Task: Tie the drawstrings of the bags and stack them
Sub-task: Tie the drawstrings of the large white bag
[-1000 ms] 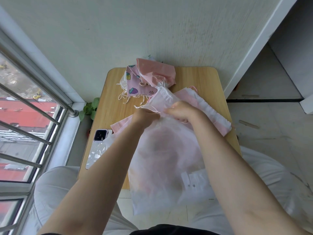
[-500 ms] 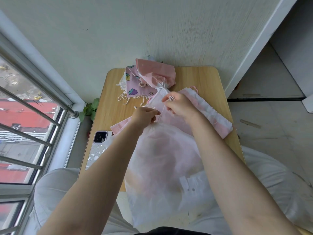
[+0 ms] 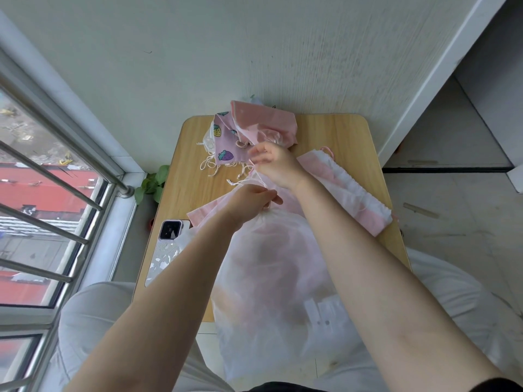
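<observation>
A large sheer white drawstring bag (image 3: pixel 271 281) hangs from the table's near edge down over my lap, its mouth gathered closed. My left hand (image 3: pixel 250 200) grips the gathered neck. My right hand (image 3: pixel 273 164) is farther up the table and pinches the bag's white drawstring (image 3: pixel 245 181), which runs taut between the two hands. Under the bag lie a pink bag and a white-and-pink drawstring bag (image 3: pixel 351 190), flat on the table. At the table's far edge sits a pile of bags (image 3: pixel 254 131), pink and strawberry-printed, with loose cords.
The small wooden table (image 3: pixel 334 131) stands against a white wall. A phone (image 3: pixel 167 244) in a clear case lies on its left near part. A window with metal bars is at left, a small green plant (image 3: pixel 152 183) below the table's left edge.
My right hand has moved away from the bag's mouth toward the far pile, drawing the string out. The mouth has cinched tight under my left hand.
</observation>
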